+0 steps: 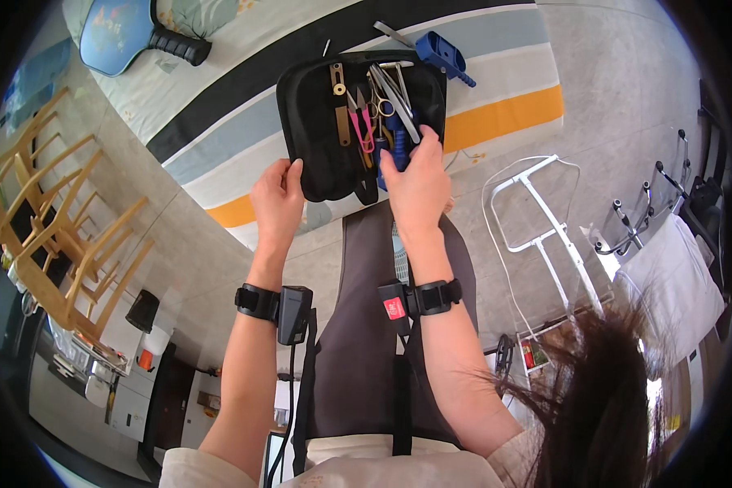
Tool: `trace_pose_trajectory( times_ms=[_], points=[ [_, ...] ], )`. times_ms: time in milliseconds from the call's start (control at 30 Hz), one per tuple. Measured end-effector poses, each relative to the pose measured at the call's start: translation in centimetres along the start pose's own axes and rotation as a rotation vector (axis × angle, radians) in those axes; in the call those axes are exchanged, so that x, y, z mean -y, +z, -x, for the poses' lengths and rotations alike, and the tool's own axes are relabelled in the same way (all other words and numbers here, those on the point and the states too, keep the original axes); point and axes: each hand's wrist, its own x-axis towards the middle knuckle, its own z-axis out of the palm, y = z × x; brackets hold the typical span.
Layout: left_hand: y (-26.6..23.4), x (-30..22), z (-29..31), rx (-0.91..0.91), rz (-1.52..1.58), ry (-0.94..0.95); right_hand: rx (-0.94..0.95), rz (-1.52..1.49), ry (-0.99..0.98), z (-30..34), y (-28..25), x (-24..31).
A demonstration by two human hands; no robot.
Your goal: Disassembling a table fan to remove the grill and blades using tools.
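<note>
A black zip tool case (320, 167) lies spread open at the table's near edge. My left hand (275, 199) is closed, its thumb and fingers pinching the case's near left rim. My right hand (419, 185) reaches over the near right part, thumb and forefinger apart beside a blue handle (398, 145); its other fingers are mostly hidden. Inside the case are pink thread snips (361, 128), a brown strip-like tool with a round brass-coloured piece (341, 106), scissors with ring handles (385, 106) and several slim silver tools (396, 99).
Beyond the case's far right corner lies a blue tool (442, 55) on the striped tablecloth (504, 112). A blue paddle (122, 37) with a black grip rests at the far left. Wooden chairs (73, 220) stand left, a white metal frame (545, 211) right.
</note>
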Motion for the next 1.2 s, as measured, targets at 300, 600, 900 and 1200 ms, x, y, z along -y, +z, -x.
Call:
trace_pose_trajectory(
  times_ms=[300,600,900,1200],
  points=[
    [0.0,0.0,0.0,-0.005,-0.016,0.053,-0.049,-0.295,0.150,1.2,1.1,1.3],
    [0.2,0.2,0.1,0.003,-0.020,0.060,-0.023,-0.269,-0.021,2.3,1.4,2.0],
    [0.6,0.7,-0.1,0.001,0.005,0.041,-0.005,-0.542,-0.063,3.5,2.3,1.5],
    [0.5,0.5,-0.2,0.010,-0.038,0.030,-0.011,0.031,-0.057,2.8,2.3,-0.2]
  ],
)
